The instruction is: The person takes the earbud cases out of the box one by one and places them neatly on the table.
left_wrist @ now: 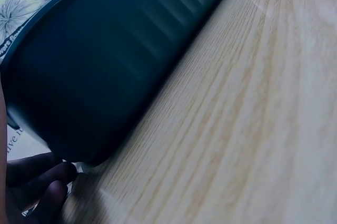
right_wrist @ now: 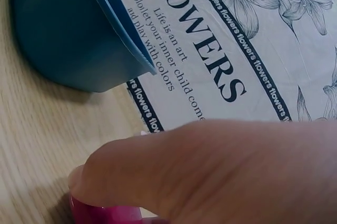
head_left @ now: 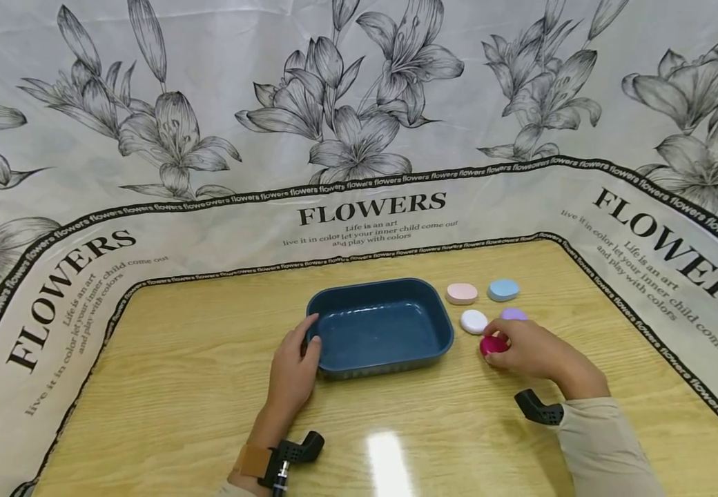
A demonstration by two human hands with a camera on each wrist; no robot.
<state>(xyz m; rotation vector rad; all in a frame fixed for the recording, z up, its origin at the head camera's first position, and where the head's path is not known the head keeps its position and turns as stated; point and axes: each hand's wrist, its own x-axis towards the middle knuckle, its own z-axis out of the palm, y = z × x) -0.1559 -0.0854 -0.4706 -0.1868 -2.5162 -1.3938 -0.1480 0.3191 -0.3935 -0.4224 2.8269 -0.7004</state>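
Observation:
A dark blue rectangular basin (head_left: 384,359) with rounded corners stands on the table, and nothing lies inside it. At its left end my left hand (head_left: 292,362) grips the rim and wall; in the left wrist view some curled fingers (left_wrist: 39,182) show by the basin's lower corner. To the right of the basin, my right hand (head_left: 536,351) pinches a glossy magenta soap-like bar (head_left: 493,347) between thumb and fingers. Whether the bar touches the table I cannot tell. In the right wrist view the thumb covers much of the magenta bar (right_wrist: 105,213).
Near the right hand lie a white round bar (head_left: 473,322) and a purple bar (head_left: 513,314), partly hidden by the hand. Behind them sit a pink oval bar (head_left: 462,293) and a light blue one (head_left: 504,290). Flower-printed cloth (head_left: 371,214) borders the wooden table (head_left: 197,359).

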